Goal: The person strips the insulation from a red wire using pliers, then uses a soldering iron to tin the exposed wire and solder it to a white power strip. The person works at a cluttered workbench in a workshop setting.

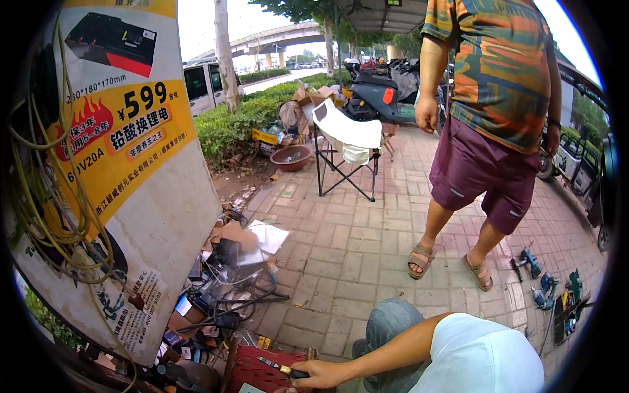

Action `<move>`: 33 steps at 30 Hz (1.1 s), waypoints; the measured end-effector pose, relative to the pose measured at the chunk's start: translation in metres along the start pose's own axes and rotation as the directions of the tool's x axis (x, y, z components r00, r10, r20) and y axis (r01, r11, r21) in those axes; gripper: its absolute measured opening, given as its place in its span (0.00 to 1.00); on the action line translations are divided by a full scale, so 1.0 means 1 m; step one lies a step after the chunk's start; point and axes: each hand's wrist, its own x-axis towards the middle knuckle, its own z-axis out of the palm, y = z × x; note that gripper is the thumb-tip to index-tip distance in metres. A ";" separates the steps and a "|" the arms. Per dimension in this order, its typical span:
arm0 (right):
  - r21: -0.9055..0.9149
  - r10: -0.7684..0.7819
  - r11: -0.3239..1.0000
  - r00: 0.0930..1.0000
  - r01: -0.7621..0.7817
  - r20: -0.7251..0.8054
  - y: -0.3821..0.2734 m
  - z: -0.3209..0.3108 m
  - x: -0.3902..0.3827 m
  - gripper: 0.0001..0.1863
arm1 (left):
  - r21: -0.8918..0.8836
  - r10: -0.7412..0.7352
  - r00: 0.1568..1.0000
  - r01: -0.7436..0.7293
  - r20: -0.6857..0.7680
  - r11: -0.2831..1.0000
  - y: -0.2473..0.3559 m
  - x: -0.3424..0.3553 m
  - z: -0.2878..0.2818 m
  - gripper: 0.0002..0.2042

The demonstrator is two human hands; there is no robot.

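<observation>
My right hand [322,374] reaches in from the lower right, fingers wrapped round the black and yellow handle of a utility knife [286,370]. Its grey blade points left, above a red surface with slits [254,368] that looks like a stool or crate top. Just below the knife, a bit of my left hand [284,390] shows at the lower edge; its fingers are mostly cut off. The corner of a pale flat thing [250,388] lies on the red surface beside it.
A heap of scrap, cables and cardboard [229,288] lies left, beside a leaning signboard [177,190] hung with yellow cable. A person [488,118] stands ahead on the paving. Power tools [544,291] lie at right; a folding chair [347,141] and scooter [380,95] stand behind.
</observation>
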 end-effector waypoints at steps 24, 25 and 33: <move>-0.309 -0.485 0.842 0.871 0.442 -0.079 0.006 -0.020 -0.031 0.18 | -0.221 -0.088 0.994 0.101 0.070 0.970 0.049 -0.037 0.044 0.07; -0.306 -0.486 0.843 0.870 0.443 -0.078 0.006 -0.021 -0.032 0.18 | -0.209 -0.086 0.993 0.100 0.076 0.973 0.053 -0.039 0.046 0.07; -0.327 -0.550 0.793 0.835 0.514 -0.022 0.001 -0.020 -0.030 0.17 | -0.286 -0.100 0.983 0.141 0.153 0.948 0.038 -0.030 0.039 0.09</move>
